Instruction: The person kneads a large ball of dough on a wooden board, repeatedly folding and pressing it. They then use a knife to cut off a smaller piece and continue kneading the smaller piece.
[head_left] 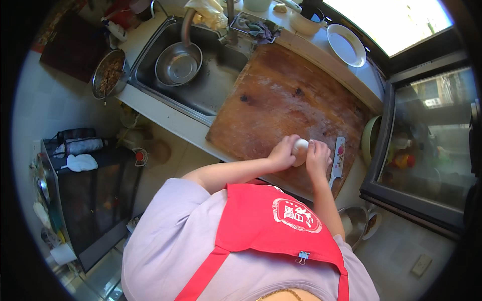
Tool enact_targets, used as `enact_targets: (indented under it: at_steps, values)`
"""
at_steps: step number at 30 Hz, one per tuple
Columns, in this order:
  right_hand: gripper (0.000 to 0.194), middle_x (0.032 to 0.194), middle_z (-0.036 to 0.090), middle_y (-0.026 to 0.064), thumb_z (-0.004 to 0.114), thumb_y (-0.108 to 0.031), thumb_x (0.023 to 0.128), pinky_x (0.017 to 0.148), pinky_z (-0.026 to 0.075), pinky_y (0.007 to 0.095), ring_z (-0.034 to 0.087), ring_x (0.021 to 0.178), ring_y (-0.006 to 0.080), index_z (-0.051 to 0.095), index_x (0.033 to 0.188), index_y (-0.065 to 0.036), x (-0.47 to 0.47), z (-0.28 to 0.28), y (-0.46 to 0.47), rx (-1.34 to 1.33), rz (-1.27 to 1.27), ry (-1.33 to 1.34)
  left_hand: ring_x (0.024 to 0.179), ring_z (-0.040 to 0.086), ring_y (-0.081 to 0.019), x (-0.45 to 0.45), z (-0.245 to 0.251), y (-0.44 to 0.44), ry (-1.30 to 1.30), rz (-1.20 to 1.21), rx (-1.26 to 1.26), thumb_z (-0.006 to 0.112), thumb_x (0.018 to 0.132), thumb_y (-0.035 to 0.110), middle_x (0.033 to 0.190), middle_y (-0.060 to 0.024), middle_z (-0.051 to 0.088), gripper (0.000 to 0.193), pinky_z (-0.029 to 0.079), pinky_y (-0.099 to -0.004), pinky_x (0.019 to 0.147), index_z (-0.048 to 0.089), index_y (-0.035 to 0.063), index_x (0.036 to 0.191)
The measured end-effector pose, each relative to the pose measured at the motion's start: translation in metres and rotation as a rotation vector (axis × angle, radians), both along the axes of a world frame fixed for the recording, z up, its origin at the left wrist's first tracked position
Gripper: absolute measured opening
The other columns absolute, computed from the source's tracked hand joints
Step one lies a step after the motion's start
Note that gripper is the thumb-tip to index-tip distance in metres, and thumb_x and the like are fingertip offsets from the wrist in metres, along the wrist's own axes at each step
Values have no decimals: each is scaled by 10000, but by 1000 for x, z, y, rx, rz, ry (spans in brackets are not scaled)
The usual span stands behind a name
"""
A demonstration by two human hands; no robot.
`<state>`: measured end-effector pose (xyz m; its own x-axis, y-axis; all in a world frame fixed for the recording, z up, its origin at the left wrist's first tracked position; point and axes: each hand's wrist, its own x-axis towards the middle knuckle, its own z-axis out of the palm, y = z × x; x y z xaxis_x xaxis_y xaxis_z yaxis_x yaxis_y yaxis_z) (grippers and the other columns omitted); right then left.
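Near the front edge of a floured wooden board (263, 124), both hands are closed around a pale, rounded lump of dough (301, 146). My left hand (283, 153) grips its left side, and my right hand (319, 155) presses on its right side with the thumb near the top. The fingers hide part of the lump. A knife with a flower-patterned white blade (339, 156) lies on the board just right of my right hand, its handle pointing towards me.
Left of the board is a steel sink (214, 86) with a metal bowl (179, 64) in it. A bowl of chopped filling (109, 75) stands at the counter's left end. A white plate (346, 45) rests on the ledge behind. An open window sash (388, 150) juts in at right, beside a green bowl (371, 139).
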<state>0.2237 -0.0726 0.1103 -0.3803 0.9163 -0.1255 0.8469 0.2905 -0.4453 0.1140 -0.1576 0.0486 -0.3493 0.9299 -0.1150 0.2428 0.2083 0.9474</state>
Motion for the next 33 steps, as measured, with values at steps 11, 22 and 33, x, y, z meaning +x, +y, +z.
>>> enact_targets:
  at_steps: [11,22,33]
  values:
    - [208,818,655,66,582,-301,895,746,452,455,616,844,275,646,796,-130,-91,-116,33,461,325,18,1106,585,-310,-35,-53,-27,-159,227,-153,678,806,109,1247,-204,528,522,490,-388,971,506,-20,1282]
    - [195,871,637,55,600,-296,860,859,406,413,598,935,266,700,847,-129,1,-52,-15,416,389,88,931,587,-327,-8,-21,-28,-17,-171,-8,623,734,80,1023,-164,587,287,496,-387,837,609,19,1014]
    - [400,955,701,228,449,-367,953,863,480,504,664,952,396,707,943,-62,-87,-78,63,-22,86,-120,978,610,-193,-24,-32,16,-904,357,-404,752,863,229,1145,-111,580,605,533,-352,809,348,55,1278]
